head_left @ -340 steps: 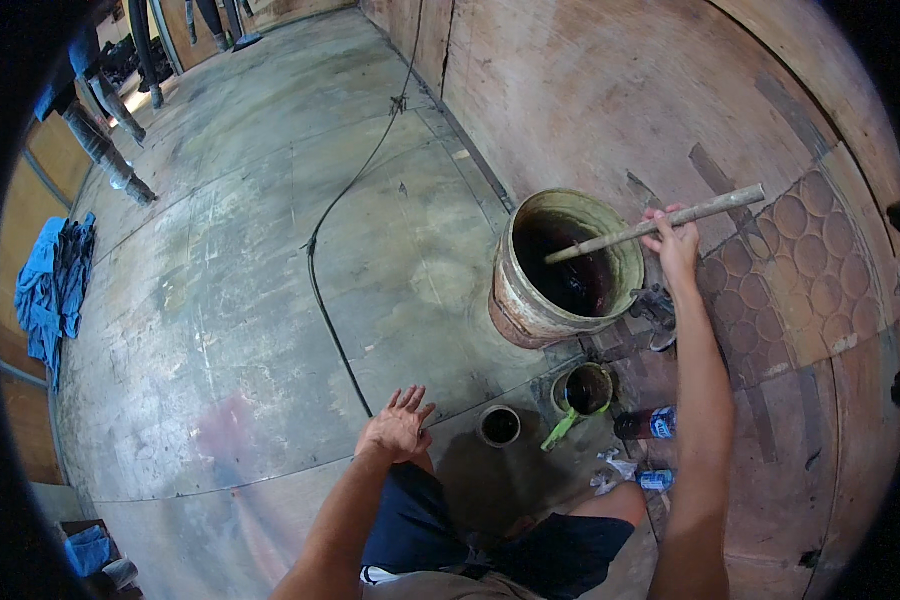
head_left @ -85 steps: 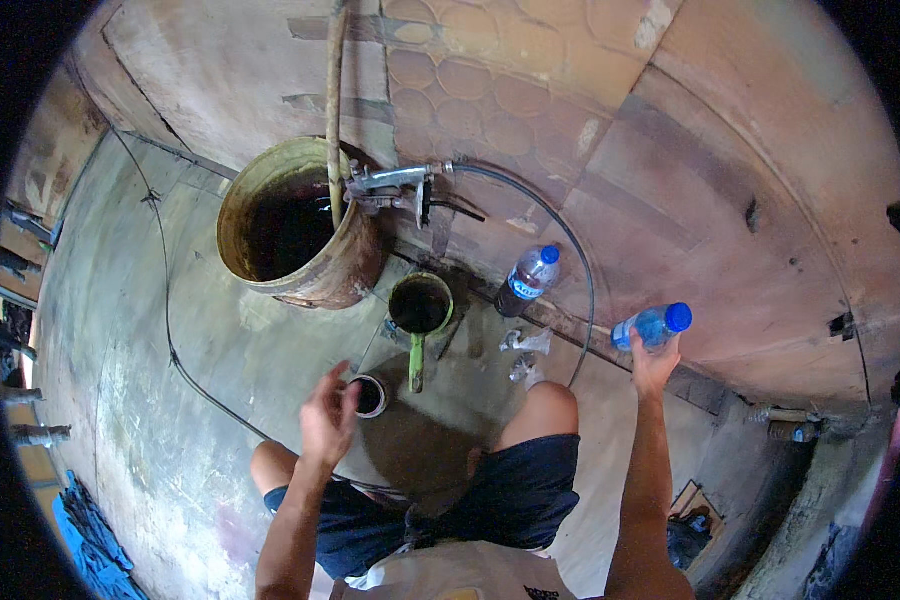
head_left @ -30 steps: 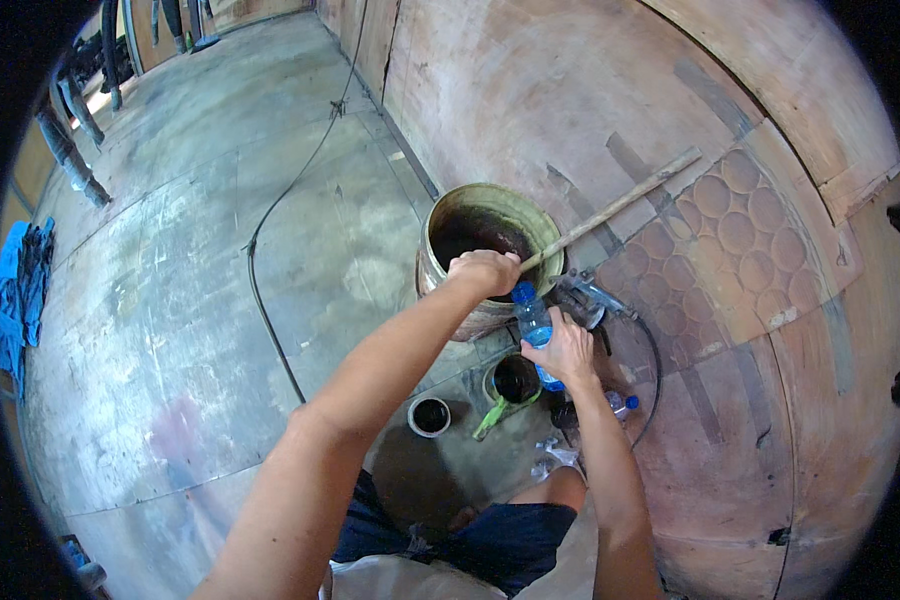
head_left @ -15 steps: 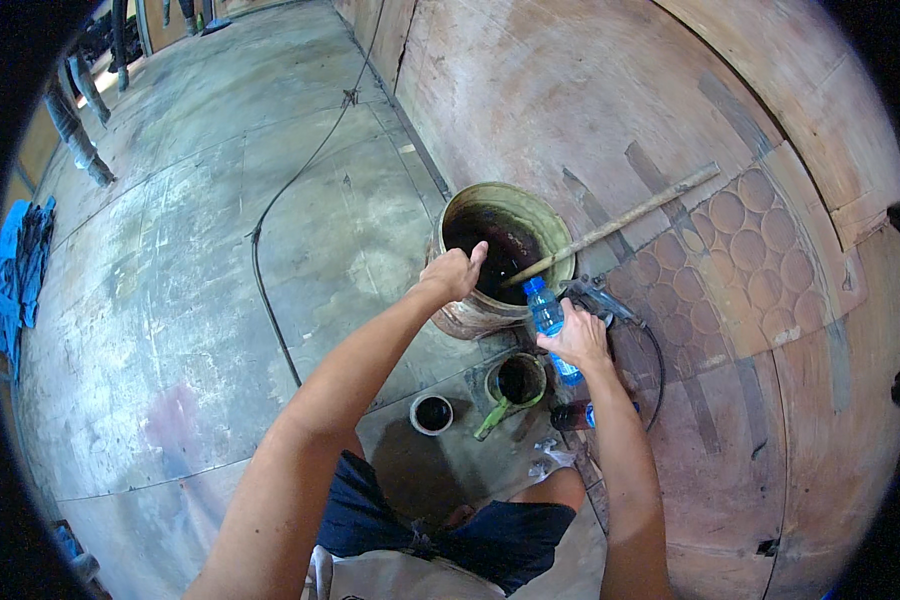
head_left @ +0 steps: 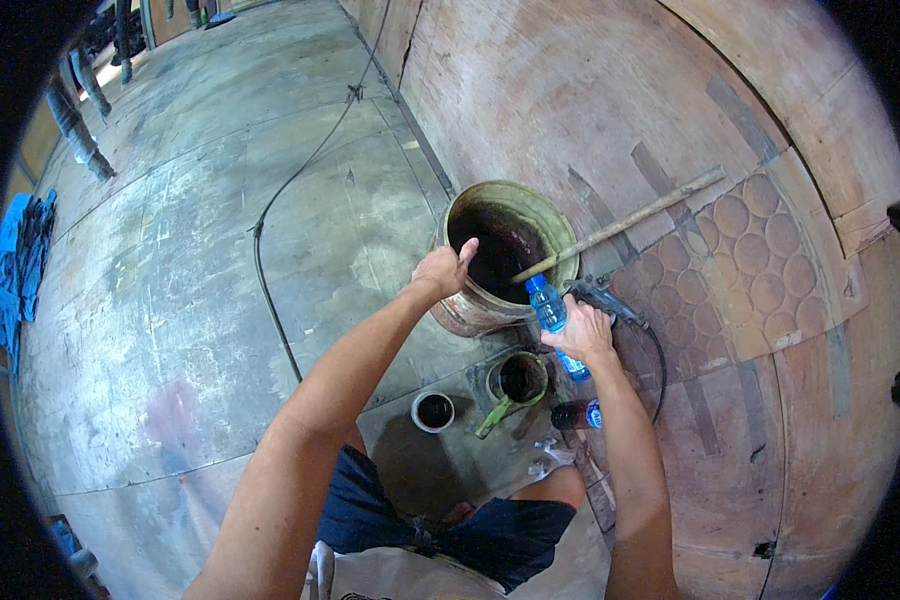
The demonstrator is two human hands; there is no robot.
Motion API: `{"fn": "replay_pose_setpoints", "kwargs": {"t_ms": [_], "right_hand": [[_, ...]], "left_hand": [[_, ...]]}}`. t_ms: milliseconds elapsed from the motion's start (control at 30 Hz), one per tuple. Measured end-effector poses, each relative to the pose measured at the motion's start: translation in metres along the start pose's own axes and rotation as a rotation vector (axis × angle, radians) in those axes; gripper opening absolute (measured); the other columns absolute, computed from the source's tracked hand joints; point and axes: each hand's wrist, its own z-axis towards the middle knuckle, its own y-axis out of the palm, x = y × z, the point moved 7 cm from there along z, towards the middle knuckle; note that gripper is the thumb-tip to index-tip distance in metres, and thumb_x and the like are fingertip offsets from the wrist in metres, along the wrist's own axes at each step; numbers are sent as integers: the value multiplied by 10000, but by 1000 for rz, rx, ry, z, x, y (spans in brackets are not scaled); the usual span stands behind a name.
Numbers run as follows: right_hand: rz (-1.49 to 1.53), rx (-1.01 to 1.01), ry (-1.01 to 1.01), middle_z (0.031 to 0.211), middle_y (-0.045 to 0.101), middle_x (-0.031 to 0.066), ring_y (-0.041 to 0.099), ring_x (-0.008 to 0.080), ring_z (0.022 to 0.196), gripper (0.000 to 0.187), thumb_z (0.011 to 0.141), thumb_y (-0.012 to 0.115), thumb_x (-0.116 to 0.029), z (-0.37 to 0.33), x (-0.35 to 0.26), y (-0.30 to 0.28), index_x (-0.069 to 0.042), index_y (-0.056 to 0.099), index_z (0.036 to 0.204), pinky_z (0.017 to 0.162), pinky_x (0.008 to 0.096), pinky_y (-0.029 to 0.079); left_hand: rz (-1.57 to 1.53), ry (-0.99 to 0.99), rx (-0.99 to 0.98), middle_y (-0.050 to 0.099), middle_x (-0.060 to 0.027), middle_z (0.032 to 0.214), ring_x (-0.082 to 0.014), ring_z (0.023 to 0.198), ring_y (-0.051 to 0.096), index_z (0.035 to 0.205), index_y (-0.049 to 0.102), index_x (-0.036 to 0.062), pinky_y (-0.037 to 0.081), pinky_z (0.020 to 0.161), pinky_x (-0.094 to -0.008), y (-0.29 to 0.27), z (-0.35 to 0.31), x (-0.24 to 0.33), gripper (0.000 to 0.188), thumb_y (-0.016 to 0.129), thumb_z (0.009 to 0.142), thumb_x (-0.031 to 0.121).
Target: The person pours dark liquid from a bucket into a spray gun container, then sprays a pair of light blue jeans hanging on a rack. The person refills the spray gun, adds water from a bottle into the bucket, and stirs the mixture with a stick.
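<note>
A large, stained bucket with dark contents stands in front of me. My left hand is closed on its near-left rim, the thumb pointing up over the opening. In my right hand is a clear plastic bottle with a blue cap, tilted with the cap toward the bucket's near-right edge. A long wooden stick leans out of the bucket to the right. Nearer to me are a pot with a green handle and a small white cup, both holding something dark.
A dark reddish bottle lies below my right wrist. Beyond that hand sits a corded tool. A black cable crosses the floor on the left. Blue cloth lies far left, and other people's legs show at upper left.
Both hands keep their holds, with the bottle still tilted beside the bucket. The view has shifted slightly, and more of the dark reddish bottle shows by my right wrist.
</note>
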Motion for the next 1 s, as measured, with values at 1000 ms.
{"fn": "replay_pose_setpoints", "kwargs": {"t_ms": [1000], "right_hand": [[-3,-34,-21,1030,725,302,705,471,981,713,661,801,-447,5,-6,-10,21,631,1172,903,542,553]], "left_hand": [[25,28,53,684,-384,1018,-504,1092,660,969,709,-154,493,965,-544,-12,-9,7,1007,274,1007,753]]}}
